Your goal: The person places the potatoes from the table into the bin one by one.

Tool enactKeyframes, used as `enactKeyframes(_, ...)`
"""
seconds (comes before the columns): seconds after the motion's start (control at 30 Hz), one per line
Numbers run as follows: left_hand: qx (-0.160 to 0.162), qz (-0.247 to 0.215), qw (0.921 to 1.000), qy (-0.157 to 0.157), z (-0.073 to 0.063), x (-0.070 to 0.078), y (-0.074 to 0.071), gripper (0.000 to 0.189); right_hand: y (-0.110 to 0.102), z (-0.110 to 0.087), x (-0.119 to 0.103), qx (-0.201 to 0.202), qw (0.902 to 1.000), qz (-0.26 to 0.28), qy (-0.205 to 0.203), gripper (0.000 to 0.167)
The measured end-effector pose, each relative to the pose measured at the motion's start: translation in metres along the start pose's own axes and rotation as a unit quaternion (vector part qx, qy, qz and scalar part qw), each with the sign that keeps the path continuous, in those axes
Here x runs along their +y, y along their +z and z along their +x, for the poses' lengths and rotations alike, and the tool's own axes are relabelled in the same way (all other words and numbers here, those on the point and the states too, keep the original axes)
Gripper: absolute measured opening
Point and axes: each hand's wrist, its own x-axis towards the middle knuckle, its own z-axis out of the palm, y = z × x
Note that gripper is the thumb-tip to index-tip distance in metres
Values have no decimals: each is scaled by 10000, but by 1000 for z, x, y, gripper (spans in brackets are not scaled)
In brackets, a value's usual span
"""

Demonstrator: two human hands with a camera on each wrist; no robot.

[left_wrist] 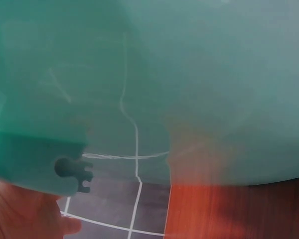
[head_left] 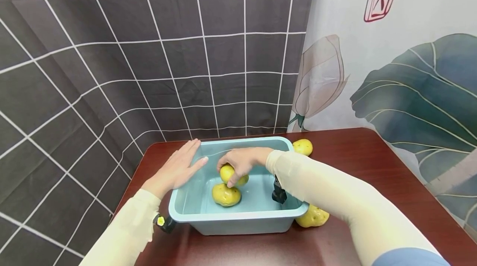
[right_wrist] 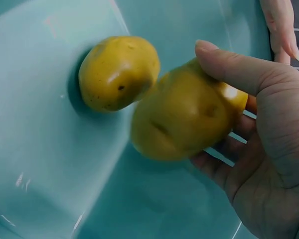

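Observation:
A light blue plastic tub (head_left: 238, 218) stands on the table. Inside it my right hand (head_left: 244, 160) grips a yellow potato (right_wrist: 179, 117), thumb on one side and fingers curled round the other. A second potato (head_left: 226, 195) lies on the tub floor just beside the held one; in the right wrist view the two overlap at their edges. My left hand (head_left: 178, 168) rests at the tub's left rim with its fingers straight and thumb spread, holding nothing. The tub's outer wall (left_wrist: 189, 89) fills most of the left wrist view.
Two more potatoes lie to the tub's right, one by its back corner (head_left: 302, 147) and one by its front corner (head_left: 314, 216), partly hidden by the tub and sleeve. The reddish-brown table (head_left: 357, 150) backs onto a dark checked curtain (head_left: 223, 59).

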Motion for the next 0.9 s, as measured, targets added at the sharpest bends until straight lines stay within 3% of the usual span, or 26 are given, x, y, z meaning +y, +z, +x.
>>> enactKeyframes(0.17, 3, 12, 10000, -2, 0, 1, 0, 83, 2, 0, 2, -114, 9998, 24, 145, 58)
enactKeyframes(0.9, 33, -20, 10000, 10, -2, 1, -1, 82, 6, 1, 4, -261, 9981, -466, 292, 59)
